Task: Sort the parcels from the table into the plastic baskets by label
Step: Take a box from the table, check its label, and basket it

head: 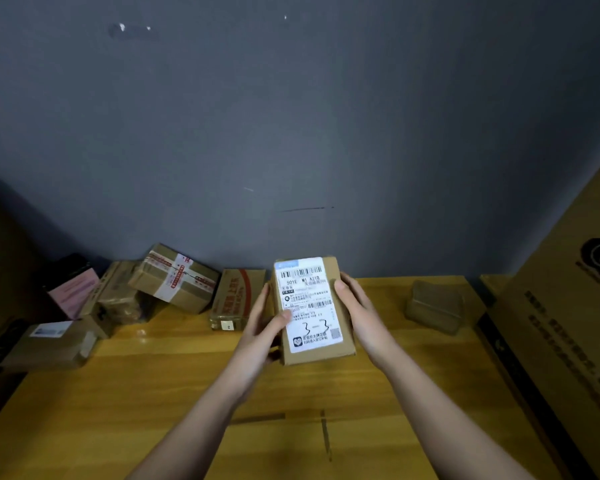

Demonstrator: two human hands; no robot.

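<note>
I hold a small brown cardboard parcel (340, 306) upright above the wooden table (153, 393), its white shipping label facing me with "3-3" handwritten near the bottom. My left hand (262, 327) grips its left side, thumb on the label. My right hand (355, 306) grips its right side. Other parcels lie along the wall at the left: a taped box (175, 277) tilted on top of others, a flat box with red print (234, 299), a pink-labelled dark parcel (73, 289) and a box with a small label (52, 342). No plastic baskets are in view.
A small tape-wrapped packet (433, 306) lies on the table to the right of my hands. A large printed cardboard carton (568, 323) stands at the table's right edge. A grey wall (291, 133) rises directly behind the table.
</note>
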